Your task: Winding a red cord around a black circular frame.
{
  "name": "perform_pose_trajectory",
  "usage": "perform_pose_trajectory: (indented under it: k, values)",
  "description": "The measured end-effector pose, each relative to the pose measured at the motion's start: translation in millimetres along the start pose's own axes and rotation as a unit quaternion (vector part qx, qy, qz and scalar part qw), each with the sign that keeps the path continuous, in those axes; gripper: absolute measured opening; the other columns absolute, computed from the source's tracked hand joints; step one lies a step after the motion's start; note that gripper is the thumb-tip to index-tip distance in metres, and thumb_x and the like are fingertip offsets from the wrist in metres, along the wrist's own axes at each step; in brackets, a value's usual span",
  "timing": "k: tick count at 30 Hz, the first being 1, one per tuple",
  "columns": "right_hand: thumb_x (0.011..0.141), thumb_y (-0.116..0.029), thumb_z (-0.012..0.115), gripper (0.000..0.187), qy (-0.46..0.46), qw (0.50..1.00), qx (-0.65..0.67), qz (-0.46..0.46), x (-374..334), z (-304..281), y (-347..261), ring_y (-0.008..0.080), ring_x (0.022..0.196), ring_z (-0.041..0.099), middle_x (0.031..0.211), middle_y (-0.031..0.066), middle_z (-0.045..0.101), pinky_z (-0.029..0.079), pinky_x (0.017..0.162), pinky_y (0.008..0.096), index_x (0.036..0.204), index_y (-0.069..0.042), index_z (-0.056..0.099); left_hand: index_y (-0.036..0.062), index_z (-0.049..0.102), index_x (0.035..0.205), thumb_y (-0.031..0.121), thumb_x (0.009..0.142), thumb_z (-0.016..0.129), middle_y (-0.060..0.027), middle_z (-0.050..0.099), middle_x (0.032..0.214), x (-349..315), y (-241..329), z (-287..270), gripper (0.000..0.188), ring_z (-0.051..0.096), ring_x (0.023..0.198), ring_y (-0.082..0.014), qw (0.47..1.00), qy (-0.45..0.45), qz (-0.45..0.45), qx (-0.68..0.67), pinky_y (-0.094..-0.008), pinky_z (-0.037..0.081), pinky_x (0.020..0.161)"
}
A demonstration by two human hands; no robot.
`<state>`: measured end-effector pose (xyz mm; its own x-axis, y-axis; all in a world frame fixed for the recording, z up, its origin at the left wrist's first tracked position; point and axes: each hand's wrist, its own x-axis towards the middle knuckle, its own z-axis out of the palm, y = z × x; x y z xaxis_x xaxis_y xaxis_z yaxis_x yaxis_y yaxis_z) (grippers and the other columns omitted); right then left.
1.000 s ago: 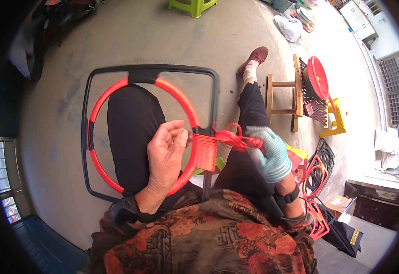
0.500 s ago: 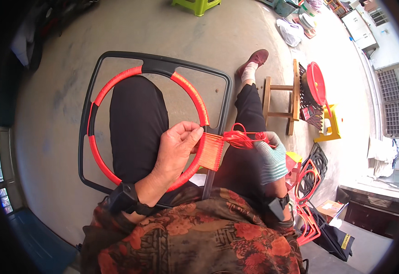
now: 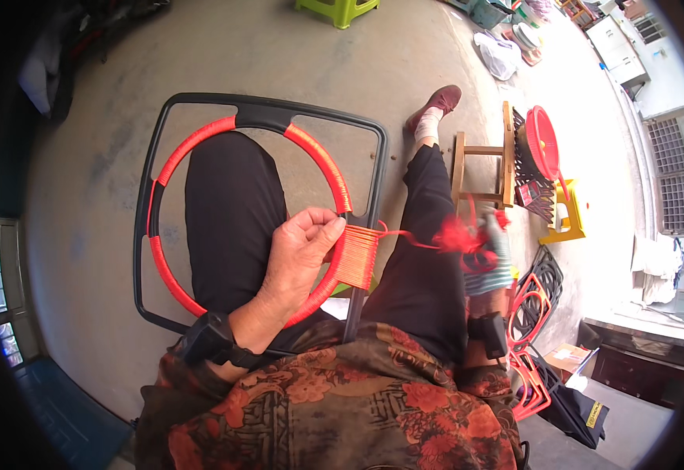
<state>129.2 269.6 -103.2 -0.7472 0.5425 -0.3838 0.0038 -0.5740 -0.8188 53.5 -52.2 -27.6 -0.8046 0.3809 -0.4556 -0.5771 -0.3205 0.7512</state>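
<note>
A black rectangular frame [image 3: 318,113] with a round ring inside lies across my lap, tilted over my left leg. Glossy red cord wrapping [image 3: 316,156] covers much of the ring, with black parts bare between. At the ring's right side, a flat band of side-by-side red strands [image 3: 356,261] spans to the frame's side bar. My bare left hand [image 3: 296,249] pinches the ring beside this band, thumb on top. Out to the right, my right hand [image 3: 489,254], in a striped pale green glove, holds a blurred bundle of red cord [image 3: 458,235]. One strand runs from it to the band's top.
On the right stand a wooden stool frame [image 3: 481,150], a red round basket [image 3: 542,142] and a yellow stool [image 3: 568,215]. More red and black frames [image 3: 532,301] lean beside my right arm. A green stool [image 3: 337,9] is at the far edge.
My right hand has moved right and away from the frame with the cord bundle, drawing out the strand between. The frame has shifted slightly left; my left hand keeps its pinch.
</note>
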Motion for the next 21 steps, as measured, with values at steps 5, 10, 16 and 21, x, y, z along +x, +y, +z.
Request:
perform_pose_trajectory:
  k: [5,10,16,21]
  values:
    - [0.085,-0.018,0.070,0.041,-0.253,0.921,-0.247,0.161,-79.6,123.8,19.0,0.0069,0.059,0.054,0.074,-0.0032,0.057,0.045,0.055,0.0214,0.123,-0.006,0.059,0.0029,0.058,0.099,0.015,0.094,0.062,-0.0029,0.066,0.084,5.6,-5.2,-6.6,0.014,0.059,0.070,-0.0057,1.000,-0.002,0.005,0.014,-0.0212,0.048,0.063]
    - [0.089,-0.028,0.066,0.026,-0.313,0.928,-0.118,0.166,-65.6,94.7,29.4,0.0177,0.086,0.063,0.101,0.0090,0.059,0.049,0.067,0.0281,0.085,-0.003,0.060,-0.0002,0.057,0.102,0.016,0.095,0.061,-0.0065,0.067,0.090,6.5,-5.6,-9.7,0.018,0.065,0.078,-0.0093,1.000,-0.007,-0.007,0.009,-0.0249,0.054,0.071]
    - [0.095,-0.032,0.057,0.033,-0.168,0.944,0.232,0.161,-70.8,113.4,37.6,0.0268,0.095,0.062,0.102,0.0142,0.065,0.053,0.067,0.0350,0.077,-0.005,0.055,-0.0004,0.054,0.113,0.016,0.095,0.060,-0.0083,0.065,0.098,3.7,-8.5,1.3,0.025,0.065,0.083,-0.0124,0.994,-0.079,-0.058,-0.057,-0.0252,0.054,0.073]
    - [0.097,-0.030,0.053,0.031,-0.227,0.885,0.349,0.208,-58.4,120.5,40.1,0.0178,0.063,0.045,0.067,0.0023,0.042,0.048,0.053,0.0306,0.074,-0.009,0.047,-0.0026,0.051,0.118,0.015,0.094,0.060,-0.0148,0.065,0.101,-1.0,2.8,1.0,0.030,0.067,0.090,-0.0201,0.977,-0.182,-0.108,0.020,-0.0313,0.056,0.079]
